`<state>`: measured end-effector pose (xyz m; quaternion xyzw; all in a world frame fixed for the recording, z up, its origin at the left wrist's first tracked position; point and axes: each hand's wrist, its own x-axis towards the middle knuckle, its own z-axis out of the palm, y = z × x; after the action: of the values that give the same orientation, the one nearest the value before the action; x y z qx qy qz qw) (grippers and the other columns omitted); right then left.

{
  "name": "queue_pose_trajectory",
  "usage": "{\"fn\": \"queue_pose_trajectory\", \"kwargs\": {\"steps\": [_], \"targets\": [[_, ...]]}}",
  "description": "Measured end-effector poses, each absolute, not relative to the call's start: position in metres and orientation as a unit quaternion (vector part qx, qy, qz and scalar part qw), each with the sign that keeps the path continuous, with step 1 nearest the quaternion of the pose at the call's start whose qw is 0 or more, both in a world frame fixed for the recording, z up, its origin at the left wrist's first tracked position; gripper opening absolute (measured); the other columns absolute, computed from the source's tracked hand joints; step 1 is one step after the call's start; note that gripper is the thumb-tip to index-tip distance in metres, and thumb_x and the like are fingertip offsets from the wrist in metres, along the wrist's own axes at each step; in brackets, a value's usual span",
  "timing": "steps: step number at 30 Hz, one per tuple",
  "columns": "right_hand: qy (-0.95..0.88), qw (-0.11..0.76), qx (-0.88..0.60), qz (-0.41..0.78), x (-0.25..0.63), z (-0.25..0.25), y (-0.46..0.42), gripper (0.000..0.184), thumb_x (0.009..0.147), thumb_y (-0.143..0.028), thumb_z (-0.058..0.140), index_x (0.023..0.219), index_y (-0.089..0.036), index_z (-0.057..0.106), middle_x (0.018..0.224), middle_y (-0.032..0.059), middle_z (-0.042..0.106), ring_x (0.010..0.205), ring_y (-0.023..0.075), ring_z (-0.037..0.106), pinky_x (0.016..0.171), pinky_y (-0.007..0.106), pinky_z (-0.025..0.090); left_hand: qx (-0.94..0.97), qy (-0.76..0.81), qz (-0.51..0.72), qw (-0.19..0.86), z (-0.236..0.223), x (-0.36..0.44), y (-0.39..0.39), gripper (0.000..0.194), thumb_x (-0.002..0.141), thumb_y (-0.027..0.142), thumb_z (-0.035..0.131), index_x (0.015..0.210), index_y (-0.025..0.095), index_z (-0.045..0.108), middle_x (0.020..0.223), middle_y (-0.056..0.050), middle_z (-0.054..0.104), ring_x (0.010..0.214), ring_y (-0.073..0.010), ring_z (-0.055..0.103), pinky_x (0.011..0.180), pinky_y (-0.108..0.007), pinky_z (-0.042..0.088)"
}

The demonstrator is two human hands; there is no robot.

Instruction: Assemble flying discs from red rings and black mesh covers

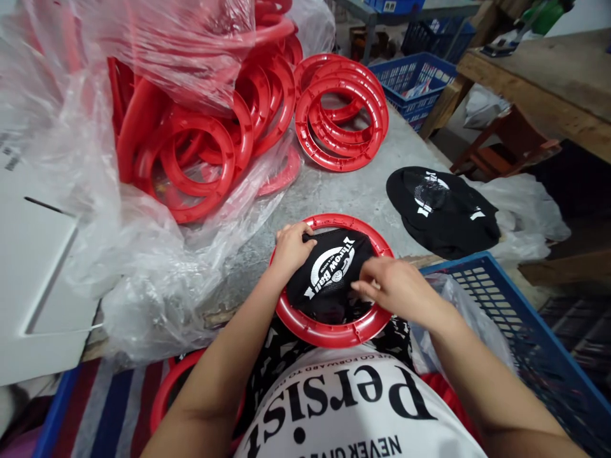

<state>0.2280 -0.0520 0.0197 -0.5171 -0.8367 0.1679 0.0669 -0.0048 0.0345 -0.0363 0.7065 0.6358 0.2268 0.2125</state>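
Observation:
A red plastic ring (317, 326) rests across my lap at the table's front edge. Over its opening lies a black printed cloth (334, 273) with white "Throw Ball" lettering, folded and not covering the whole hole. My left hand (293, 248) pinches the cloth's upper left edge against the ring's rim. At the right side, my right hand (394, 286) has its fingers curled at the cloth's edge, partly hiding the rim; the exact grip is slightly blurred. More black printed cloths (442, 210) lie flat at the table's right edge.
Loose red rings (341, 121) are stacked on the grey table (329, 191). Several more rings spill from a clear plastic bag (157, 254) at left. A blue crate (501, 305) stands close on my right, another blue crate (415, 83) farther back. A white box (38, 273) sits at left.

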Motion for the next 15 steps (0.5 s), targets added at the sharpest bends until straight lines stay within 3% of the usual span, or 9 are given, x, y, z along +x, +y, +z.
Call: {"fn": "queue_pose_trajectory", "kwargs": {"steps": [4, 6, 10, 15], "targets": [[-0.826, 0.224, -0.487, 0.175, 0.202, 0.013, 0.022, 0.008, 0.090, -0.026, 0.064, 0.095, -0.021, 0.067, 0.102, 0.0078, 0.070, 0.102, 0.0254, 0.060, 0.090, 0.039, 0.046, 0.690, 0.627, 0.282, 0.226, -0.044, -0.008, 0.033, 0.009, 0.083, 0.020, 0.066, 0.092, 0.022, 0.067, 0.099, -0.004, 0.074, 0.100, -0.0235, 0.064, 0.095, -0.040, 0.050], [-0.849, 0.224, -0.420, 0.228, 0.185, -0.001, 0.059, 0.016, 0.085, -0.019, 0.067, 0.100, -0.021, 0.069, 0.119, 0.0081, 0.067, 0.117, 0.0255, 0.057, 0.102, 0.041, 0.042, 0.698, 0.615, 0.290, 0.226, -0.047, -0.009, 0.033, 0.008, 0.084, 0.020, 0.063, 0.091, 0.022, 0.067, 0.097, -0.003, 0.074, 0.098, -0.0226, 0.064, 0.094, -0.039, 0.050], [-0.861, 0.157, -0.373, 0.308, 0.162, -0.027, 0.099, 0.010, 0.077, -0.011, 0.070, 0.085, -0.018, 0.068, 0.101, 0.0041, 0.069, 0.102, 0.0200, 0.061, 0.099, 0.036, 0.042, 0.705, 0.607, 0.285, 0.232, -0.047, -0.012, 0.037, 0.013, 0.082, 0.016, 0.063, 0.094, 0.022, 0.066, 0.101, -0.004, 0.073, 0.101, -0.0226, 0.064, 0.094, -0.039, 0.051], [-0.845, 0.151, -0.434, 0.273, 0.162, -0.032, 0.088, 0.007, 0.080, -0.012, 0.066, 0.075, -0.017, 0.064, 0.086, 0.0028, 0.063, 0.086, 0.0171, 0.058, 0.088, 0.031, 0.043, 0.742, 0.585, 0.249, 0.211, -0.042, -0.017, 0.052, 0.020, 0.082, 0.015, 0.066, 0.101, 0.021, 0.063, 0.095, -0.003, 0.072, 0.099, -0.0225, 0.063, 0.097, -0.040, 0.046]]}}
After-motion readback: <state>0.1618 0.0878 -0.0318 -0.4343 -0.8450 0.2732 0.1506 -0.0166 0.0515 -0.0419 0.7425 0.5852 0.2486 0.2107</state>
